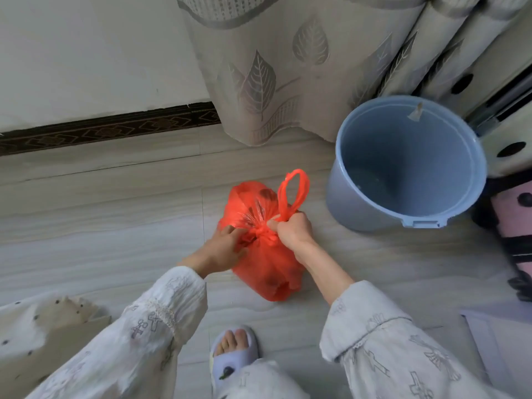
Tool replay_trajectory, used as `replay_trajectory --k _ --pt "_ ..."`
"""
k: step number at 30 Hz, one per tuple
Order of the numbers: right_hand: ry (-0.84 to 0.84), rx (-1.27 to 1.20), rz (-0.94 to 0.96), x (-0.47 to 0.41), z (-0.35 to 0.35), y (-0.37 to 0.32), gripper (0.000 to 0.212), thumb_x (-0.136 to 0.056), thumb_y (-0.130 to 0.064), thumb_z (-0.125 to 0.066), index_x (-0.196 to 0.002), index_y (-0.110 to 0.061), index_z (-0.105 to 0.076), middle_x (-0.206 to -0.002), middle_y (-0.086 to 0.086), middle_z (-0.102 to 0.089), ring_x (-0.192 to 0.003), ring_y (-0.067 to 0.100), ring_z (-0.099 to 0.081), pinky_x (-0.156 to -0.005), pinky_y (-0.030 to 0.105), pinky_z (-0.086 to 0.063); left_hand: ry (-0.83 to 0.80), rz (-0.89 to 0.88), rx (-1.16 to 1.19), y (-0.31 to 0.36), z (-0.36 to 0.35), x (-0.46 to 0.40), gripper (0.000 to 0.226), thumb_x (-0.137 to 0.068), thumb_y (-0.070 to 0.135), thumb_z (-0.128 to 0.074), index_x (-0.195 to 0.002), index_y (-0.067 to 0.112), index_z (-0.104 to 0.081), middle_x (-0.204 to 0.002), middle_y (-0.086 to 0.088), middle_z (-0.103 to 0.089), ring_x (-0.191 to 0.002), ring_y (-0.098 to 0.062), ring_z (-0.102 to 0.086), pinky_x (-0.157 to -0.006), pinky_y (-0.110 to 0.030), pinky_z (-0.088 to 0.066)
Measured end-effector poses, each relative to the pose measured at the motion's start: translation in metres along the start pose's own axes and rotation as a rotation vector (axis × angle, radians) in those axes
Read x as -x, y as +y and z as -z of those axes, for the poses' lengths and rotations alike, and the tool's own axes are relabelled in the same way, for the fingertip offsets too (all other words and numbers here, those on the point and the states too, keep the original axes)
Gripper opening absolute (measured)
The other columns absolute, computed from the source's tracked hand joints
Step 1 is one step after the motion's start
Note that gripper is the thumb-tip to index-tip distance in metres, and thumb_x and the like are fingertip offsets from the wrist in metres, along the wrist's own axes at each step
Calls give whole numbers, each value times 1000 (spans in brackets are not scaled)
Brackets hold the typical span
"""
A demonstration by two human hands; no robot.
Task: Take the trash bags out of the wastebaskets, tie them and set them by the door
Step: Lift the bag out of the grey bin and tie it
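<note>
Right hand (293, 230) fists the loop (293, 194); left hand (223, 249) pinches the bag (267, 263) neck. Pull apart evenly to cinch. Bin (408, 165) at two o'clock.

Open floor (100, 214) lies left of the red bag (267, 263), unobstructed up to the wall. On the right, the blue bucket (403, 168) stands near the bag. Curtain (273, 82) hangs behind. A slippered foot (234, 349) occupies the near side.
</note>
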State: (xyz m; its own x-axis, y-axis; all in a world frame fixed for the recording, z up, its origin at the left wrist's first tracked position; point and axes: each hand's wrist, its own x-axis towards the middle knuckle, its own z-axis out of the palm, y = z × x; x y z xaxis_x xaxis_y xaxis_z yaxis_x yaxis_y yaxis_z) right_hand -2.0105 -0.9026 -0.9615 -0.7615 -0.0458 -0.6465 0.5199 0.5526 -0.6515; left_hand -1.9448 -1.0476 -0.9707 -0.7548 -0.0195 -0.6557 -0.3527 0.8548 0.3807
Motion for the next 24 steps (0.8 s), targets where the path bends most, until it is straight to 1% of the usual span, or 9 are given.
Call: replay_trajectory --k 3,9,12,14,16,18,21,22,24 --pt "-37 29 -25 51 24 -21 29 -73 -20 -70 -99 -7 -68 -109 15 -70 -106 30 -63 -92 37 -49 8 -5 56 30 38 52 44 -91 17 -48 -134 12 -42 -132 -18 -45 -123 -32 -45 -101 -31 -35" --pt "-56 3 -36 170 108 -97 29 -72 -21 -72 -97 -6 -69 -105 12 -71 -102 28 -63 -85 27 -46 193 -72 258 91 121 180 29 -92 11 -45 -119 9 -55 -117 -11 -61 -103 -27 -59 -91 -31 -44" --pt "-55 -29 -35 236 155 -143 25 -68 -20 -73 -90 -7 -71 -98 14 -72 -98 31 -65 -90 41 -50 247 -125 340 128 160 250 26 -91 9 -45 -113 12 -60 -109 -8 -66 -98 -21 -62 -89 -33 -48" --pt "-39 -41 -10 280 188 -169 15 -66 -19 -72 -80 -11 -71 -89 11 -72 -93 31 -66 -89 46 -51 250 -164 419 155 190 293 24 -92 9 -45 -109 15 -61 -103 -2 -66 -90 -5 -62 -81 -17 -47" --pt "-7 -31 17 327 220 -192 1 -62 -21 -70 -63 -21 -68 -76 4 -70 -85 27 -67 -88 45 -51 279 -212 480 185 223 331 22 -92 10 -46 -105 21 -61 -97 3 -65 -83 8 -60 -73 -3 -42" --pt "39 -53 14 371 248 -210 5 -59 -24 -66 -54 -23 -64 -68 0 -65 -75 22 -62 -83 42 -49 301 -264 510 212 252 361 21 -92 10 -47 -104 21 -61 -95 5 -64 -82 5 -60 -70 -1 -40" --pt "131 -156 3 434 282 -226 3 -71 -12 -68 -69 -10 -67 -72 5 -64 -72 17 -57 -77 36 -47 247 -404 491 249 283 397 23 -92 10 -45 -105 22 -61 -97 7 -66 -90 -4 -62 -76 -9 -43" --pt "173 -198 -7 452 292 -227 4 -73 -10 -68 -72 -6 -68 -71 4 -65 -71 15 -58 -74 34 -46 213 -462 464 259 290 406 24 -92 10 -45 -105 24 -60 -97 8 -66 -91 -3 -62 -76 -8 -43" --pt "259 -301 -15 489 308 -225 8 -74 -8 -69 -67 -11 -69 -60 -7 -65 -63 10 -57 -67 27 -44 146 -576 404 280 299 421 26 -92 9 -47 -103 29 -60 -98 10 -67 -91 -2 -62 -74 -3 -42"
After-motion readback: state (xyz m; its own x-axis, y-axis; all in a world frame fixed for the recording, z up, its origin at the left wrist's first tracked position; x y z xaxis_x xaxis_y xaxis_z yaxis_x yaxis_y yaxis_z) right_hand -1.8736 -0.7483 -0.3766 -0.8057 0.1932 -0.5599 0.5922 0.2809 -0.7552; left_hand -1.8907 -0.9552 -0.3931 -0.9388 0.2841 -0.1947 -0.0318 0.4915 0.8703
